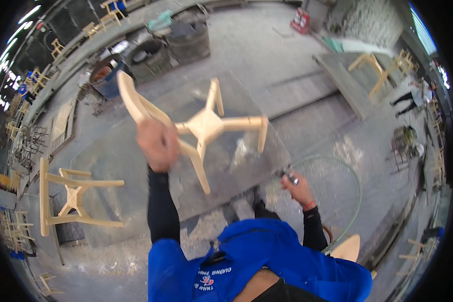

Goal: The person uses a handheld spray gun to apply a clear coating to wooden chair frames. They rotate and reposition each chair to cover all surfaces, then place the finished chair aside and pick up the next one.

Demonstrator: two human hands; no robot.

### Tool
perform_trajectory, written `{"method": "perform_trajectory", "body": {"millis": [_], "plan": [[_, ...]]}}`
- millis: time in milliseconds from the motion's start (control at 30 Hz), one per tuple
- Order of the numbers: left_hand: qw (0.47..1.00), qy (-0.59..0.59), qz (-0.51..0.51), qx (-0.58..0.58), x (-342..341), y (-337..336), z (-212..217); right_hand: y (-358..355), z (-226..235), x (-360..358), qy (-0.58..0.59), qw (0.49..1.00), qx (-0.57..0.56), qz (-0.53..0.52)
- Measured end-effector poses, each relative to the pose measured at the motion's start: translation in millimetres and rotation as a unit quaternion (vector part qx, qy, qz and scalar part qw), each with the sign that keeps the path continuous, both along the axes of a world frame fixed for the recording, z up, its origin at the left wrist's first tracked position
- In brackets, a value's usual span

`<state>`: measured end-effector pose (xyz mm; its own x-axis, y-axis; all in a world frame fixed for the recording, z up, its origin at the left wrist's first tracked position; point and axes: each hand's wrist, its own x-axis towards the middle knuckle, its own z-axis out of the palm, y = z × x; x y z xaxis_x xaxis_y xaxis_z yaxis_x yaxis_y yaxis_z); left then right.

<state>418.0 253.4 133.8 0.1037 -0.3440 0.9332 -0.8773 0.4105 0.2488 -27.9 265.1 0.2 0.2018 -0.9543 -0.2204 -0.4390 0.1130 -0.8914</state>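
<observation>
My left hand (158, 145) is closed round one side of a pale wooden chair frame (206, 125), below its curved back rail (130, 95). The frame has a cross-shaped centre and stands tilted over a grey worktable (173, 194), its legs spreading to the right and toward me. At the table's near right edge my right hand (298, 189) grips a small metal air gun (287, 175), apart from the frame. A pale green hose (358, 186) loops to the right of that hand. My fingers partly hide the air gun's shape.
A second wooden chair frame (73, 196) is at the table's left. Beyond the far side stand dark drums (147, 58). Another table (337, 83) with chair frames is at the far right, and a person (418, 95) is past it. A pale rounded panel (348, 247) lies beside my right side.
</observation>
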Motion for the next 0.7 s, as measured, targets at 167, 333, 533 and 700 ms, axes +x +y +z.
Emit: {"method": "perform_trajectory", "body": {"millis": [167,333,533,700], "plan": [[0.987,0.099,0.1,0.078,100,-94,39,19,52,-34,-0.068,0.993,0.016,-0.095],[0.938,0.315,0.036,0.14,159,-133,58,19,91,-36,-0.122,0.986,-0.061,-0.097],[0.935,0.332,-0.021,0.12,169,-147,62,7,105,-18,-0.156,0.977,-0.135,-0.053],[0.933,0.339,-0.02,0.116,170,-150,60,-3,110,0,-0.152,0.978,-0.137,0.037]]}}
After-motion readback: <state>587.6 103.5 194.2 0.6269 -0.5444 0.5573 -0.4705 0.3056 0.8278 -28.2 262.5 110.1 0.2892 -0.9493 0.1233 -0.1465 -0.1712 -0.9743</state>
